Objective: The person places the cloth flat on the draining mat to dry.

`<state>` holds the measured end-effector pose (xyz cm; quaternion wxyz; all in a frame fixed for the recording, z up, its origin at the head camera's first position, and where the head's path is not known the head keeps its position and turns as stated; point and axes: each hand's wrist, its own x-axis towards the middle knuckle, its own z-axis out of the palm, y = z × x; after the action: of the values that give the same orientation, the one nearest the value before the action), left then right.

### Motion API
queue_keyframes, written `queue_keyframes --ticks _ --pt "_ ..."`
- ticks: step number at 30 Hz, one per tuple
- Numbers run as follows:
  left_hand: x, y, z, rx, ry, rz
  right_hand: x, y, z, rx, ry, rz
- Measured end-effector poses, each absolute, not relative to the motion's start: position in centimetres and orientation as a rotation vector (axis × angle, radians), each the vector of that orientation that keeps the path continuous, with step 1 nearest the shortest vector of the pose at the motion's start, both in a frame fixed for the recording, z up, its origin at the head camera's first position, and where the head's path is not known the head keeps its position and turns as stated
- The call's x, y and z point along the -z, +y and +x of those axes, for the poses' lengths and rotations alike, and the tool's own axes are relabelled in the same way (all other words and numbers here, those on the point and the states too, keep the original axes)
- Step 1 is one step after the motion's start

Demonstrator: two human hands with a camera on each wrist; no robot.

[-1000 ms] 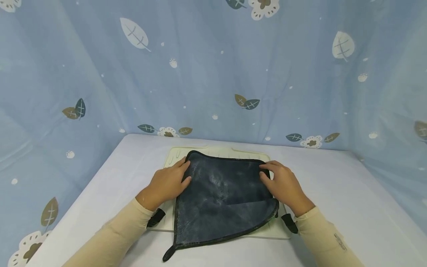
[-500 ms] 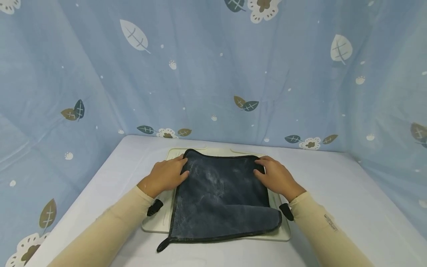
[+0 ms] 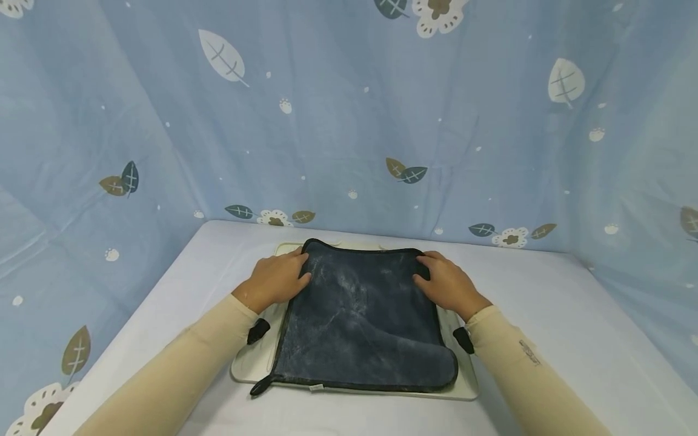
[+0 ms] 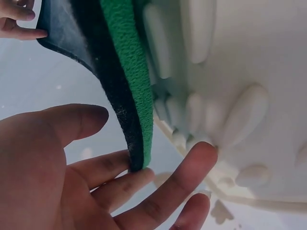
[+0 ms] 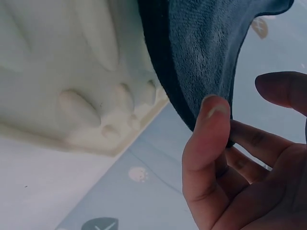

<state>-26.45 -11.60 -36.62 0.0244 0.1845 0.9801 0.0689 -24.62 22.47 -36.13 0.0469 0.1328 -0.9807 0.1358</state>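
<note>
A dark blue-grey cloth point(image 3: 354, 315) with a black border and a corner loop lies spread over a cream ribbed mat point(image 3: 466, 372). Its underside point(image 4: 124, 43) shows green in the left wrist view. My left hand point(image 3: 277, 280) is at the cloth's far left corner, holding the edge between its fingertips with the thumb apart. At the far right corner, my right hand point(image 3: 451, 286) has the cloth's tip caught between its fingers, thumb held away. In both wrist views these corners stand raised beside the mat's ribs. The cloth's near right corner is rounded over.
A white-covered table point(image 3: 545, 339) carries the mat. Blue patterned curtain point(image 3: 349, 121) hangs behind and at both sides. Small black wrist devices point(image 3: 259, 331) hang beside the sleeves. A small white tag point(image 3: 316, 387) sticks out at the cloth's near edge.
The cloth's near right part has unfolded and flattened onto the mat, and its near edge has shifted away from me. My right hand has moved left and slightly farther away; the left has shifted little.
</note>
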Motion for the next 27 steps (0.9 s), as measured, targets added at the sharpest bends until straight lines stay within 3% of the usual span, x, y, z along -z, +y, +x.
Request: queue_keyframes --ticks 17,21,27 --pt "36.9 -12.0 -26.3 -0.12 3.008 0.517 36.8 21.5 -25.3 -0.364 -3.133 0.374" --pt "36.6 -12.3 -25.3 -0.085 3.061 0.53 36.8 21.5 -24.4 -0.345 -3.107 0.395" --pt "36.7 -12.8 -22.8 -0.034 3.287 0.764 36.7 20.9 -21.4 -0.398 -2.936 0.554"
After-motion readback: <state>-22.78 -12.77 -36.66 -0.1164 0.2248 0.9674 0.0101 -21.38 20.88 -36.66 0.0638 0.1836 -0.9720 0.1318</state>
